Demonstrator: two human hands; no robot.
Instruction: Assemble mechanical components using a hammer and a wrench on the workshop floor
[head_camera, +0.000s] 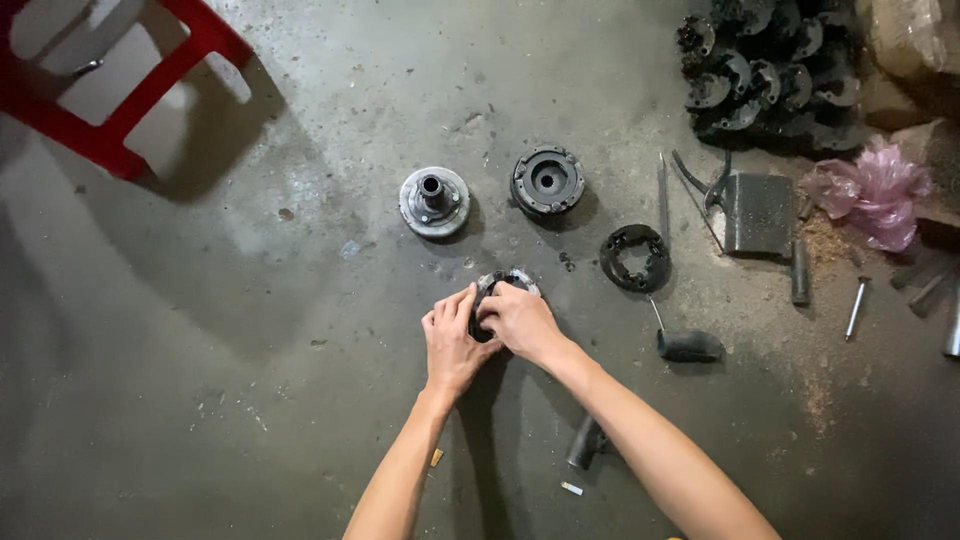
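The grey concrete floor (250, 350) fills the view, stained and dusty. At ten o'clock a red plastic stool (120, 90) is cut off by the top-left edge. At one o'clock a dark heap of round metal parts (770, 70) lies piled loose, its top cut by the frame; how many are there is hard to make out. Just right of it a clear plastic bag (915, 35) is cut off at the corner, its contents not readable. At two to three o'clock sits a crumpled pink plastic bag (875, 190), and what it holds is hidden. Beside it lies a flat dark metal block (757, 212) with pliers (700, 185) against its left edge.

Near centre, at twelve o'clock, stand a silver hub disc (435, 200) with a raised centre tube and a black round housing (547, 181). A black ring-shaped plate (635, 257) lies at two o'clock from the hands, and a screwdriver (680, 340) with a black handle at three.

At centre, the left hand (452, 340) and right hand (520, 320) meet over a small round clutch part (505, 282) resting on the floor. The left fingers curl around its left side; the right fingers are bent and pressed onto its top and right side. Most of the part is hidden under both hands; only its upper rim shows.

A dark cylinder (585, 442) lies at six o'clock, half covered by the right forearm.
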